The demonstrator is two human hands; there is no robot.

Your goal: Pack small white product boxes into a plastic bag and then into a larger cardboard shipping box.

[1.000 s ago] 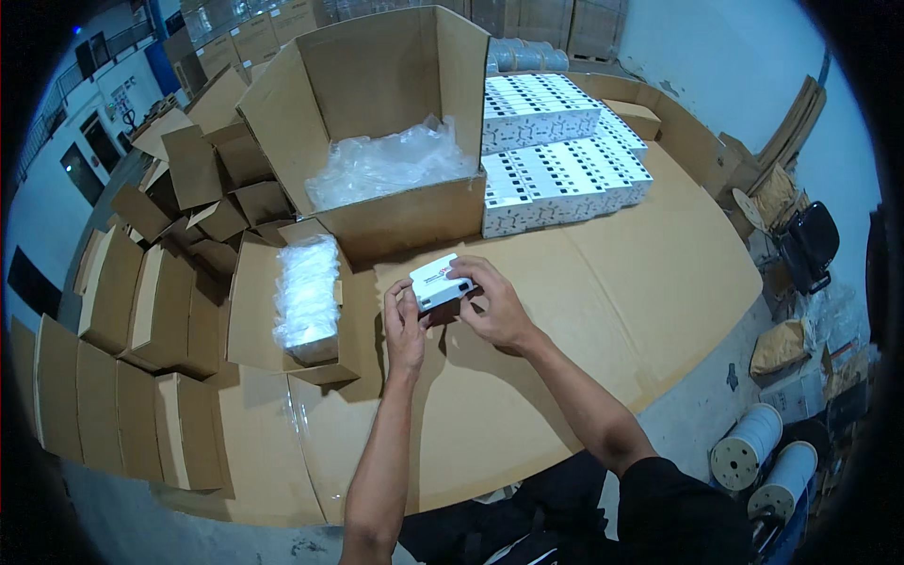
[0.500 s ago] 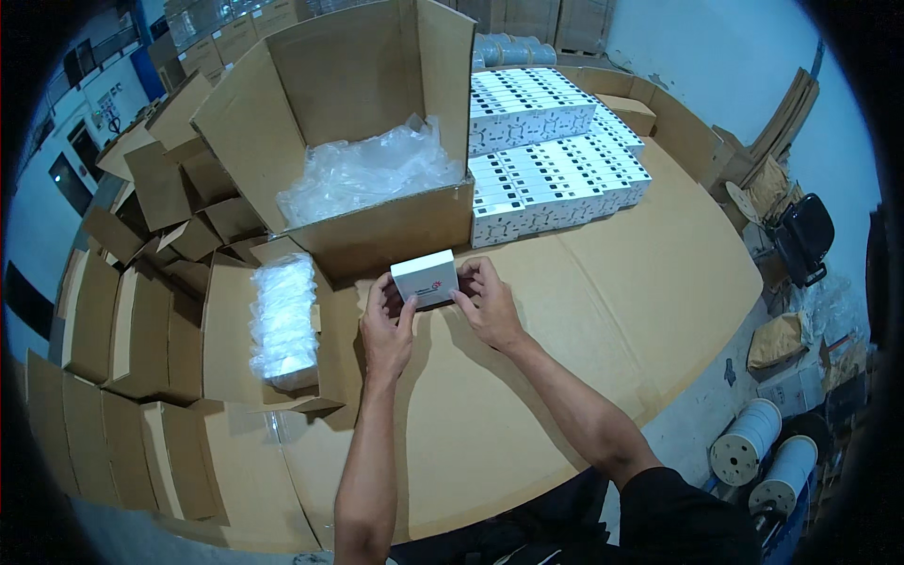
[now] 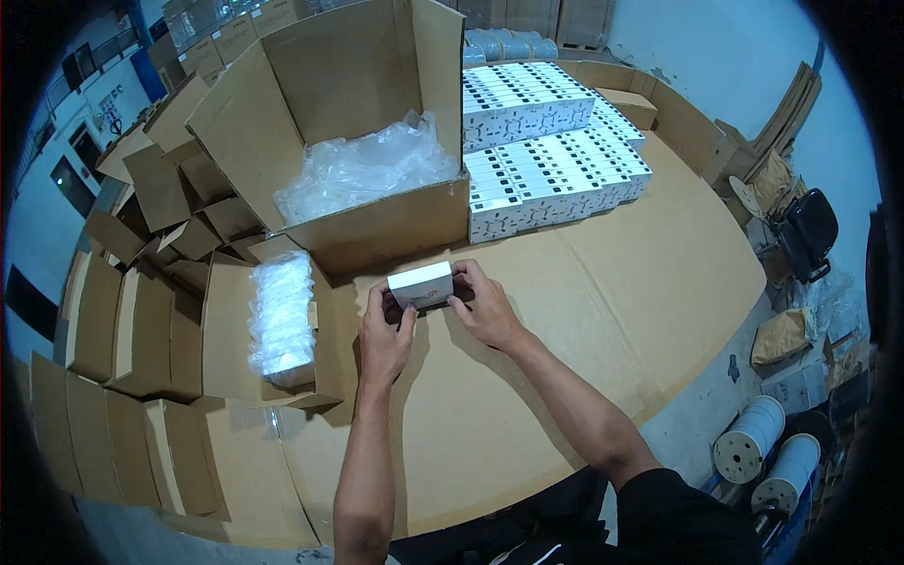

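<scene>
Between my two hands is a small white box [image 3: 421, 283] with a little red mark on its front, held just above the cardboard-covered table. My left hand [image 3: 384, 325] closes on its left side, the thumb on the front face. On the opposite side my right hand [image 3: 482, 309] grips it the same way. The fingers behind the box are partly hidden. To the left stands an open carton [image 3: 330, 363] holding a row of bubble-wrapped items [image 3: 282, 320]. Just beyond my hands is a large open carton [image 3: 377, 221] with clear plastic bags [image 3: 372, 169] inside.
Stacked white boxes [image 3: 551, 179] with dark labels stand at the back right of the table [image 3: 584, 320]. Several open brown cartons [image 3: 141, 330] crowd the left side. Past the table's right edge are cable spools [image 3: 750, 438] and a black chair [image 3: 812, 231] on the floor.
The white box has tilted between my hands, so more of its top side and less of its front shows. Both hands keep hold of it, nearly in place.
</scene>
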